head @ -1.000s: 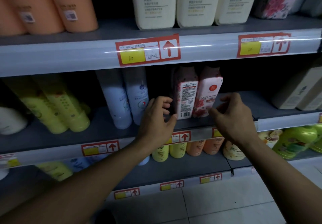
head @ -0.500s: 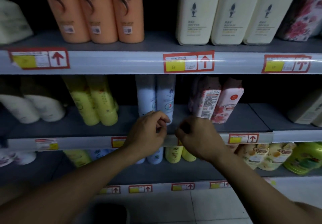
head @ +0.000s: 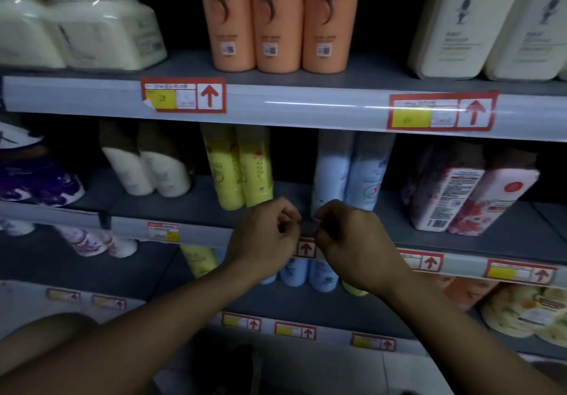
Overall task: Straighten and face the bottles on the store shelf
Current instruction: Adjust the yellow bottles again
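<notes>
Both hands loosely curled, holding nothing: left hand just below the yellow bottles, right hand just below the upright pale blue bottles, each nearest its pair.

Dim light throughout; grey metal shelving in tiers, its front rails glossy and catching a thin streak of glare — red-and-yellow price tags along them; pale tiled floor below.

Two hands close together before middle shelf edge, bottle pairs behind, three bottles on shelf above.
</notes>
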Tool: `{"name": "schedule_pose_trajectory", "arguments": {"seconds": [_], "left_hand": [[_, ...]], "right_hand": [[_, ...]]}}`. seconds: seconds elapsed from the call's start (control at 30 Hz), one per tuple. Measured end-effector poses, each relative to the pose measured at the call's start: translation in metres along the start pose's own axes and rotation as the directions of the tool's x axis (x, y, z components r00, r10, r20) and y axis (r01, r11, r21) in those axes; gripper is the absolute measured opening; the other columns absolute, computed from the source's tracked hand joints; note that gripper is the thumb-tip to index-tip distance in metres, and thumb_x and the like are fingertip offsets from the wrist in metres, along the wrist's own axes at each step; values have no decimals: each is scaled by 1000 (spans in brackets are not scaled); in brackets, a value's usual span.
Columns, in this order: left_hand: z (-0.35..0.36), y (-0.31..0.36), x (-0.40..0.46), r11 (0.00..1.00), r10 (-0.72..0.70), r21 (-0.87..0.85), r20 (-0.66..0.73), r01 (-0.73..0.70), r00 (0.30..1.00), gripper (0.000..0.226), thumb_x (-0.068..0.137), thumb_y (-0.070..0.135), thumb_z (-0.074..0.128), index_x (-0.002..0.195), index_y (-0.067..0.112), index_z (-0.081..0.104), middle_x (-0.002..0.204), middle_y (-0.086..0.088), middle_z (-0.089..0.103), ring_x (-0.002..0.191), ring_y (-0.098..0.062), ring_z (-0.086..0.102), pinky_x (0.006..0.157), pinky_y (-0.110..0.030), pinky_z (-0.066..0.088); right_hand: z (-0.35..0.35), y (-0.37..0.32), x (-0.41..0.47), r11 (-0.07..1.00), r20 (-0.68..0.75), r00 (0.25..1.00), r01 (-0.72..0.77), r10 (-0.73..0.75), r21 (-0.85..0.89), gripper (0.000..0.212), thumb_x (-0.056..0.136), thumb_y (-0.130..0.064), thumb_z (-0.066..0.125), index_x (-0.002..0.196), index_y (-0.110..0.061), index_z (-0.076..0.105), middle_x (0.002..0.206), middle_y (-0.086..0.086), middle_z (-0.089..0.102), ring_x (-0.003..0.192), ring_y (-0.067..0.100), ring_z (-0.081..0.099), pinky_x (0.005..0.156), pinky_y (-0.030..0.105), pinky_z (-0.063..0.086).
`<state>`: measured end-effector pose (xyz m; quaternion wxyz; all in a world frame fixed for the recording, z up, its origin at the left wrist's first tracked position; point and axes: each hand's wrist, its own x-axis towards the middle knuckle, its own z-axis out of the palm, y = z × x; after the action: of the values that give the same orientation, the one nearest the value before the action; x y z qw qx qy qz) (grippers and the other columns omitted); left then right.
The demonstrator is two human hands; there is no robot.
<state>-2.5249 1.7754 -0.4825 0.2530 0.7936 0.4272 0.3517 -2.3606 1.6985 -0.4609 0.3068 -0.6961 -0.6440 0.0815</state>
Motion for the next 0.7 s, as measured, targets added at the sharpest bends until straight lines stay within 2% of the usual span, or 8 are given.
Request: {"name": "schedule_pose_trajectory", "arguments": {"seconds": [0.1,0.17,0.23,0.3,0.37,0.5,0.6,0.7], "left_hand": [[-18,-29,5,995,-101,-11,-150,100,984,15,88,15,64,79,28,65,70,13,63,69,-3,61,59,-29,49],[-31,-46,14,977,-212,-74,-249,199,945,17,86,13,66,78,27,62,73,11,63,72,-3,60,62,-26,44],[-44,-59,24,956,-286,-159,-315,246,905,16,82,10,67,83,23,58,78,3,62,75,-8,60,66,-30,46],[-55,-68,32,951,-301,-176,-351,253,887,22,78,10,68,88,22,53,85,0,60,78,-13,59,68,-32,46],[-62,-75,39,952,-306,-146,-345,271,887,32,74,14,73,93,25,49,97,-3,58,84,-15,57,71,-32,45],[-69,-79,60,945,-319,-23,-291,327,902,56,67,20,80,109,24,43,113,-3,47,101,-20,54,86,-38,51],[-75,-77,70,935,-350,-31,-231,353,908,65,63,23,83,112,23,41,115,-2,46,110,-25,54,92,-46,54],[-74,-77,72,929,-371,-92,-193,359,908,71,58,32,83,114,25,40,123,-3,50,116,-25,54,97,-46,52]], "right_hand": [[18,-7,10,999,-29,999,30,-29,39,25,90,-22,63,114,-18,66,93,2,74,91,27,69,76,39,53],[31,-12,18,996,-55,998,31,-27,79,23,91,-22,66,113,-18,66,92,0,73,89,25,69,76,39,53],[44,-16,26,994,-74,997,31,-24,103,26,92,-24,68,116,-18,64,95,-1,72,89,21,67,74,34,49],[57,-21,37,989,-89,996,41,-29,139,30,92,-23,71,119,-15,61,97,0,70,87,18,64,69,24,40],[71,-28,52,983,-103,994,40,-22,180,35,90,-25,75,119,-14,58,96,1,68,87,18,64,69,24,40],[97,-35,79,973,-168,980,-64,103,221,57,81,-41,82,123,-18,51,108,3,63,97,21,63,80,36,52],[106,-39,87,959,-202,964,-116,171,258,76,74,-47,87,130,-16,47,122,7,55,107,23,59,92,43,54],[105,-41,93,955,-211,959,-129,189,269,81,72,-49,90,130,-12,46,125,8,51,112,25,57,95,42,52]]}}
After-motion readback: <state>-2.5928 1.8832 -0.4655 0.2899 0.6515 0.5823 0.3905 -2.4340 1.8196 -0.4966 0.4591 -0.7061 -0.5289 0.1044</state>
